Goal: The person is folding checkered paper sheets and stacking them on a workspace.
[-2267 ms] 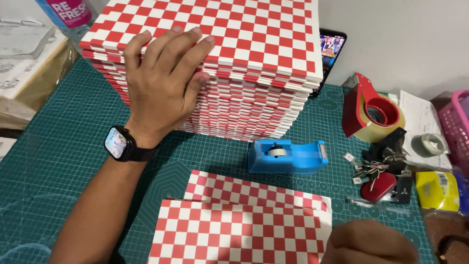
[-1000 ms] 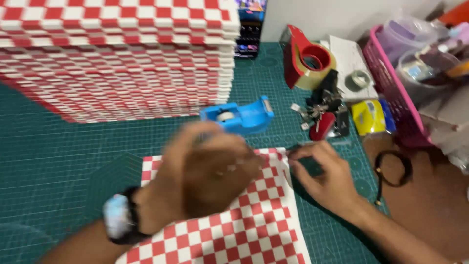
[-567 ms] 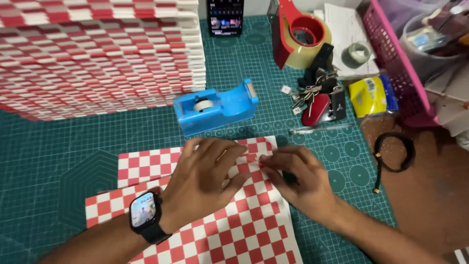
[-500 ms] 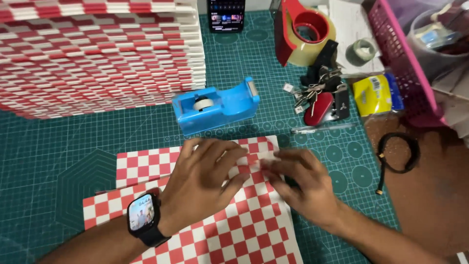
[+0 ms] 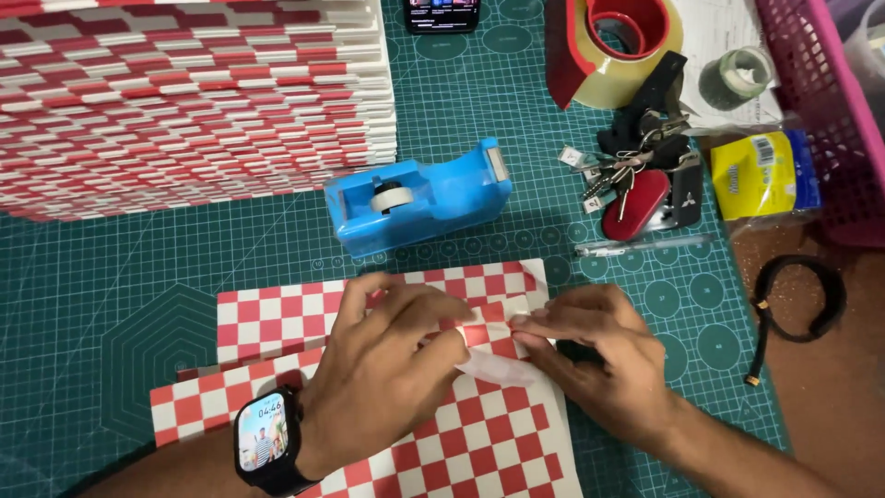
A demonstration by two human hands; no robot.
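Since the earlier frame both hands have closed together: the left hand point(image 5: 387, 369) presses the checkered paper point(image 5: 479, 443) flat, the right hand point(image 5: 599, 360) fingers pinch its folded edge, near on the bench point(image 5: 111, 304). Farther stands the blue tape dispenser point(image 5: 424, 198).

Red-and-white checks are seen on the sheets point(image 5: 277, 318) and the stack point(image 5: 184, 101). The mat point(image 5: 111, 277) is green with a pale grid; the dispenser point(image 5: 419, 195) is blue, the basket point(image 5: 820, 101) pink, the packet point(image 5: 763, 173) yellow.
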